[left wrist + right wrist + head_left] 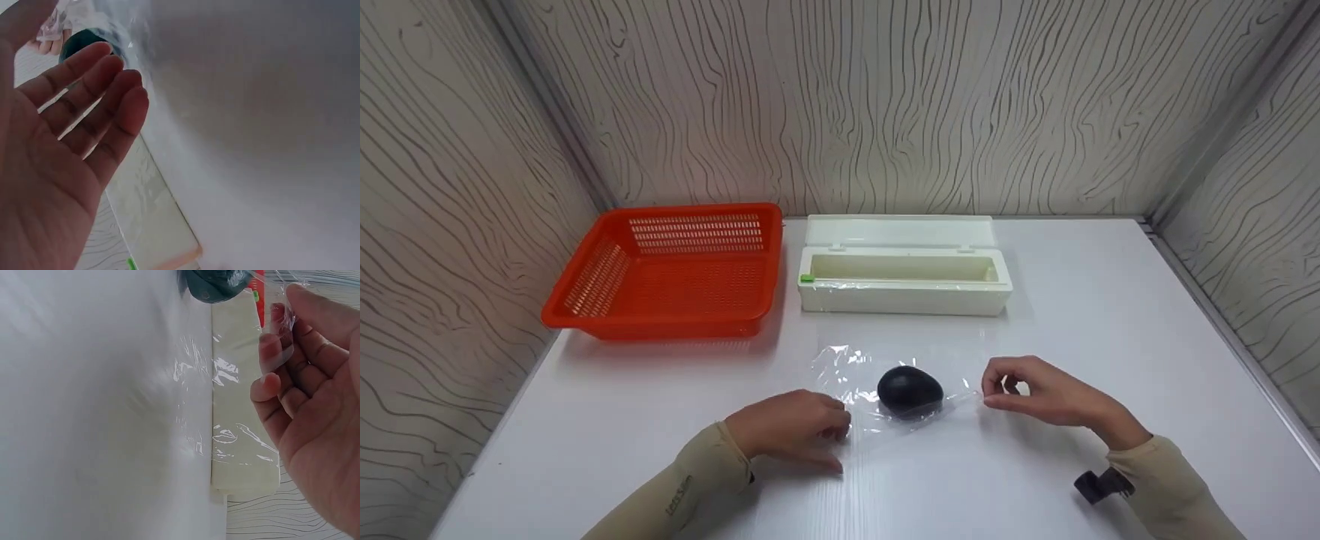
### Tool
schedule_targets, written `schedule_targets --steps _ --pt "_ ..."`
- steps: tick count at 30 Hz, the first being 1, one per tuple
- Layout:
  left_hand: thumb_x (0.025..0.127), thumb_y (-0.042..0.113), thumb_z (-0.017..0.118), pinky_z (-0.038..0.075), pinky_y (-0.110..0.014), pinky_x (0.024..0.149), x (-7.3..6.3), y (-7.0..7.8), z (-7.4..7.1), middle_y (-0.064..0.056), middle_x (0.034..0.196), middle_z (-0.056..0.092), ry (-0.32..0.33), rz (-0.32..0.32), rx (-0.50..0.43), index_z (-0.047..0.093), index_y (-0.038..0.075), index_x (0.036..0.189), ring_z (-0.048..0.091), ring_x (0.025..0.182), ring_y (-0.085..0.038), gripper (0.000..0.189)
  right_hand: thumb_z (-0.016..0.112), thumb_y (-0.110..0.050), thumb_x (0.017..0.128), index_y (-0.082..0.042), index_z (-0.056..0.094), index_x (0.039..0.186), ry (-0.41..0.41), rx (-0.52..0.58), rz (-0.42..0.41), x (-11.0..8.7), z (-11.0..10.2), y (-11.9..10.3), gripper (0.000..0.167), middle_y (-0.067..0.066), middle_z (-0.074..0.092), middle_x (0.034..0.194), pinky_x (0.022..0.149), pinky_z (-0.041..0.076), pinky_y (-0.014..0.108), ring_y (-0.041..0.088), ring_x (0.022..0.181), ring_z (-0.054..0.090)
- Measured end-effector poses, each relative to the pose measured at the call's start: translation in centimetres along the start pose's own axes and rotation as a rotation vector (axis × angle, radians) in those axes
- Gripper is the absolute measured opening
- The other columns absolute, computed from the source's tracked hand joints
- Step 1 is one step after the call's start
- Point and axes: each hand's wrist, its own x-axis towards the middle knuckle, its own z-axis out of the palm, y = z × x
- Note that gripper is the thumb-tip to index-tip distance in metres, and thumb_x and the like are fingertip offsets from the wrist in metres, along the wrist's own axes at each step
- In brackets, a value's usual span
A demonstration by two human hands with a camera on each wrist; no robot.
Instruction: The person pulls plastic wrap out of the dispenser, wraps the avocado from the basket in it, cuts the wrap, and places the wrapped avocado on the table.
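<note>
A smooth, dark, egg-shaped object, like an avocado (910, 390), rests on a sheet of clear cling film (840, 369) in the middle of the table. My right hand (1046, 391) pinches the film's near right corner between thumb and fingers; the right wrist view shows film (284, 337) over the fingertips. On the other side, my left hand (793, 424) is beside the film's near left edge. Its fingers are loosely bent and the thumb stands apart in the left wrist view, with no film visibly pinched. Folds of film partly cover the dark object's near side.
Behind the film stands a white cling film dispenser box (907, 301), its lid (900, 231) raised and a green slider (807, 278) at its left end. A red-orange plastic basket (675, 328) sits at the back left. Patterned walls (840, 105) enclose the white table (1110, 300).
</note>
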Motion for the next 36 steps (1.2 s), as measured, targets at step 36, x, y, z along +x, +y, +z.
schedule_targets --steps 36 --pt "0.101 0.011 0.068 0.058 -0.026 0.084 0.7 -3.8 -5.2 0.000 0.094 0.069 0.265 -0.094 -0.133 0.068 0.012 0.107 0.062 0.086 -0.011 0.006 0.067 -0.014 0.101 -0.014 0.063 0.095 0.169 -0.012 0.121 1.1 -0.5 0.4 0.008 -0.003 0.062 0.090 0.075 0.049 0.021 0.005 0.083 0.059"
